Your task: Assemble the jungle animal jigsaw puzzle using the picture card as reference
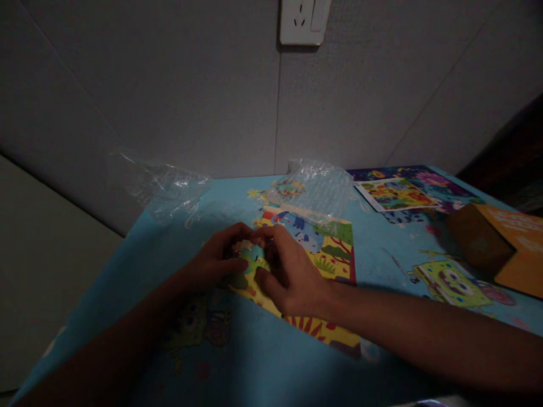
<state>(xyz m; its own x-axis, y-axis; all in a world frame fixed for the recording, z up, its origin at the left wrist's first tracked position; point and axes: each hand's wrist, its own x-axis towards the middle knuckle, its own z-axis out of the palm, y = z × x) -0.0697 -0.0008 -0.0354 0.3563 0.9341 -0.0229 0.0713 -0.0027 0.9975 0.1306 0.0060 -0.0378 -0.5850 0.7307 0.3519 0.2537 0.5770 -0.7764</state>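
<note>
A colourful jigsaw puzzle [335,249] with animals and plants lies on the table, partly joined. Over its left side, both hands meet around small teal and green puzzle pieces [253,254]. My left hand [216,257] curls in from the left, thumb and fingers closed on a puzzle piece. From the right, my right hand [292,271] bends its fingers and thumb round the same spot, closed on the pieces there. The fingers hide part of the puzzle, and I cannot make out exactly where one piece ends and another begins.
Crumpled clear plastic [169,189] lies at the back left, and bubble wrap [318,186] overlaps the puzzle's far edge. A picture card [394,194] rests on a dark printed sheet [441,183]. An orange box [517,243] stands right. Behind the blue tablecloth [127,288] rises a wall.
</note>
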